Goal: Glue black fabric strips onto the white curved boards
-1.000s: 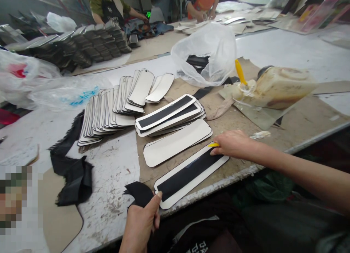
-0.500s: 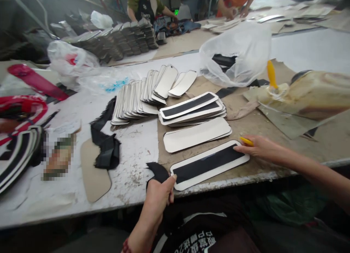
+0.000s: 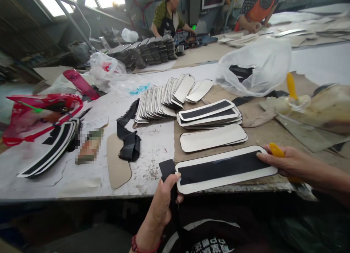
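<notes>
A long white panel (image 3: 221, 183) with rounded ends and a black strip down its middle spans both hands, near the table's front edge. My left hand (image 3: 161, 200) pinches its left end, thumb on top, along with a loose black fabric strip (image 3: 167, 169). At the other end, my right hand (image 3: 296, 163) grips the panel, and a yellow-handled tool (image 3: 276, 150) is tucked in the same hand; its working end is hidden. Just beyond lie plain white panels (image 3: 213, 138). Behind those is a pile of black-striped panels (image 3: 209, 110).
Many white pieces (image 3: 153, 103) fan out at mid-table. A crumpled black strip (image 3: 129, 147) overlaps a beige piece (image 3: 117, 165). To the right stand a clear plastic bag (image 3: 262, 68) and a glue-stained container (image 3: 319, 107) with a yellow handle. Two people work across the table.
The panel has been raised from the tabletop toward me, held in both hands. The camera view has tilted up and swung left, so the scene sits further right.
</notes>
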A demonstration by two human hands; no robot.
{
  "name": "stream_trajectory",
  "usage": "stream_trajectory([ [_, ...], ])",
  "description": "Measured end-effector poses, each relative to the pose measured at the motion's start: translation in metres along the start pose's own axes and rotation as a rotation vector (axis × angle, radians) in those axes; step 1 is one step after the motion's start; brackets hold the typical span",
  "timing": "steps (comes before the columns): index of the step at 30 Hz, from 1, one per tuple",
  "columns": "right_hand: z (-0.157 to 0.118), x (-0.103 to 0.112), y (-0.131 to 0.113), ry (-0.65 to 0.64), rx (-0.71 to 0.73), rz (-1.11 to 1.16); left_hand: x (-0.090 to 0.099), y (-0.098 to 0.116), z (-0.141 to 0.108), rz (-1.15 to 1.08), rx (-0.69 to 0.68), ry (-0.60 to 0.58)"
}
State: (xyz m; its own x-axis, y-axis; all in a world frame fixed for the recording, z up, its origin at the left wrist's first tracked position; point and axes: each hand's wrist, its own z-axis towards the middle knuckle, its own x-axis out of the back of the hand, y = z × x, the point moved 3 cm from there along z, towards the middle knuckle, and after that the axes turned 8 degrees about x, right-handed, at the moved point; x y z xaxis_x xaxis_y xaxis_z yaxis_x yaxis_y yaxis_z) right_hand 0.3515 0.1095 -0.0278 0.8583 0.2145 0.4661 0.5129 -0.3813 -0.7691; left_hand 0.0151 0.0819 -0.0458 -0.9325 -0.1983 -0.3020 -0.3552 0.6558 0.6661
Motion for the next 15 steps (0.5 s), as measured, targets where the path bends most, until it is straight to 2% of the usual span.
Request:
stream_trajectory([
  [3, -0.005, -0.003, -0.016, 0.02, -0.009, -0.045, -0.004, 0.0, -0.003, -0.127, 0.037, -0.049],
  [5, -0.008, -0.003, -0.024, 0.037, -0.01, -0.057, -0.006, 0.001, -0.005, -0.12, 0.029, -0.059],
  [9, -0.012, -0.003, -0.03, 0.047, 0.002, -0.018, -0.003, 0.006, -0.006, 0.067, -0.08, 0.061],
  [11, -0.015, -0.006, -0.03, 0.02, 0.018, 0.1, -0.001, 0.008, -0.005, 0.077, -0.094, 0.07],
  [15, -0.023, -0.018, -0.032, -0.044, 0.088, 0.569, 0.0, 0.007, 0.001, -0.084, 0.035, -0.076],
])
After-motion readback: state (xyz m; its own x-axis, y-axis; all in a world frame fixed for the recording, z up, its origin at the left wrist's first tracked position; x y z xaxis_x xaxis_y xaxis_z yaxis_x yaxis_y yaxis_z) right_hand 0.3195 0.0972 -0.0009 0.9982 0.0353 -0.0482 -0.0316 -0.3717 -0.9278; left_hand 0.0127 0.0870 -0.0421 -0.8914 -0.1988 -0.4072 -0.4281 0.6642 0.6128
